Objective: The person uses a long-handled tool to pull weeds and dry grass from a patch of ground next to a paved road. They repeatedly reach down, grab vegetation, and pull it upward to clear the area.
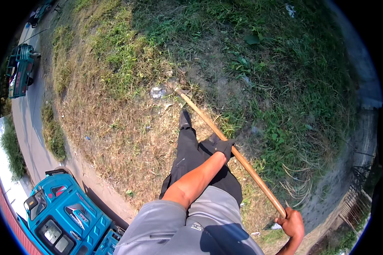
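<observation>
A long wooden handle slants across the view, from the ground ahead of my feet to my right side. At its far end sits a small metal head, apparently a hoe's, resting among dry stalks. My left hand, in a dark glove, grips the handle near its middle, in front of my thighs. Around the near end of the handle my bare right hand is closed. A crumpled white scrap lies just left of the head. My dark shoe is close below it.
Dry cut grass covers the left ground; green weeds grow thickly on the right. A blue cargo tricycle stands at lower left beside the paved road. Thin loose strands lie at right, near a metal grating.
</observation>
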`<action>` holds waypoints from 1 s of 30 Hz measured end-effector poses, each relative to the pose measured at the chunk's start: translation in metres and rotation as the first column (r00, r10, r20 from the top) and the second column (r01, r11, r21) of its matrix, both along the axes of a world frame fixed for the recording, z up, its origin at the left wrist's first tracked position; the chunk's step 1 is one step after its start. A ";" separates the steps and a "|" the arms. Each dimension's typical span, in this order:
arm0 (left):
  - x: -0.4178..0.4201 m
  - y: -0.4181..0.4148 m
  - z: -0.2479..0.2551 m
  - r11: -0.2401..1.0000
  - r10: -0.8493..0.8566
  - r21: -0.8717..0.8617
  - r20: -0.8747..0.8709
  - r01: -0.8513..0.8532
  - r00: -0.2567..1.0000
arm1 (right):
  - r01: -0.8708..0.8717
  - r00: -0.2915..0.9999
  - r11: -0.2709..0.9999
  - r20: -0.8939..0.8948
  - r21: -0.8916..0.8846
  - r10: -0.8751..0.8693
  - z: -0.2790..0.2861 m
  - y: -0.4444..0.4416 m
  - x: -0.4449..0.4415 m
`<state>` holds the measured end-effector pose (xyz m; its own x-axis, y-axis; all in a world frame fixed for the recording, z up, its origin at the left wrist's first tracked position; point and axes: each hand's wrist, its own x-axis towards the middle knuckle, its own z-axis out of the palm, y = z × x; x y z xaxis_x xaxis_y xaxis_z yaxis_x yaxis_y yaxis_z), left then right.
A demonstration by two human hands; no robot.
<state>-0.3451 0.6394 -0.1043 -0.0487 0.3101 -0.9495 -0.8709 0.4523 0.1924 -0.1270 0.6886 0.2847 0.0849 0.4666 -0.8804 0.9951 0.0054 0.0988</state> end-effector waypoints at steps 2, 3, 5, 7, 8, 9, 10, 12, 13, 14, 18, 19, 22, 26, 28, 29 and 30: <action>-0.021 -0.008 -0.005 1.000 0.030 -0.006 -0.067 -0.031 0.997 | 0.037 0.998 0.999 -0.047 -0.008 -0.037 -0.014 -0.006 -0.003; -0.034 -0.003 0.011 0.996 -0.047 -0.079 -0.067 0.042 0.997 | 0.039 0.998 0.999 -0.058 -0.001 -0.039 -0.027 -0.014 -0.004; -0.075 -0.014 -0.003 0.999 -0.020 -0.052 -0.055 0.017 0.998 | 0.004 0.994 1.000 -0.111 0.010 -0.003 -0.054 -0.026 -0.014; -0.125 -0.051 -0.053 0.991 -0.022 -0.136 -0.223 -0.009 0.975 | -0.042 0.974 0.999 -0.225 -0.027 0.035 -0.081 -0.027 -0.054; -0.132 -0.041 -0.038 0.991 0.013 -0.132 -0.189 -0.038 0.982 | -0.012 0.976 0.999 -0.216 -0.038 0.004 -0.098 -0.032 -0.061; -0.139 -0.027 -0.012 0.989 0.047 -0.133 -0.156 -0.068 0.987 | 0.017 0.977 0.999 -0.210 -0.051 -0.028 -0.114 -0.038 -0.066; -0.152 -0.029 -0.008 0.988 0.060 -0.125 -0.208 -0.087 0.976 | 0.011 0.973 0.998 -0.227 -0.067 -0.026 -0.126 -0.042 -0.076; -0.159 -0.036 -0.026 0.984 0.043 -0.159 -0.211 -0.077 0.977 | 0.009 0.976 0.998 -0.218 -0.060 -0.022 -0.140 -0.051 -0.090; -0.161 -0.041 -0.028 0.977 0.064 -0.183 -0.243 -0.111 0.968 | -0.006 0.975 0.998 -0.223 -0.055 -0.006 -0.146 -0.052 -0.098; -0.155 -0.054 -0.059 0.980 0.028 -0.182 -0.254 -0.076 0.967 | 0.018 0.975 0.996 -0.221 -0.082 -0.035 -0.151 -0.055 -0.095; -0.086 -0.067 -0.072 0.980 0.059 -0.191 -0.009 -0.060 0.998 | -0.084 0.996 0.996 -0.021 -0.044 0.083 -0.125 -0.071 -0.077; -0.072 -0.070 -0.062 0.977 0.036 -0.213 0.071 -0.020 0.997 | -0.120 0.992 0.993 0.035 -0.011 0.120 -0.111 -0.072 -0.069; -0.066 -0.081 -0.047 0.979 0.139 -0.175 0.191 -0.106 0.972 | -0.097 0.995 0.994 0.009 -0.049 0.098 -0.102 -0.067 -0.060; -0.093 -0.091 -0.066 0.985 0.049 -0.162 -0.022 -0.052 0.999 | -0.059 0.998 0.991 -0.037 -0.121 0.055 -0.101 -0.047 -0.096; -0.122 -0.083 -0.069 0.991 -0.067 -0.119 -0.087 0.056 0.994 | -0.052 0.998 0.992 -0.052 -0.113 0.046 -0.107 -0.047 -0.111; -0.127 -0.073 -0.055 0.980 -0.053 -0.198 -0.112 0.030 0.992 | -0.025 0.998 0.996 -0.067 -0.085 0.019 -0.113 -0.052 -0.111; -0.143 -0.072 -0.054 0.985 -0.005 -0.171 -0.128 -0.017 0.992 | -0.021 0.994 0.998 -0.108 -0.055 0.015 -0.119 -0.052 -0.118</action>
<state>-0.4879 0.5675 -0.1581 -0.1740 0.1424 -0.9744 -0.8471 0.4830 0.2219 -0.2453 0.6362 0.1661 -0.0191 0.4172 -0.9086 0.9996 0.0254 -0.0093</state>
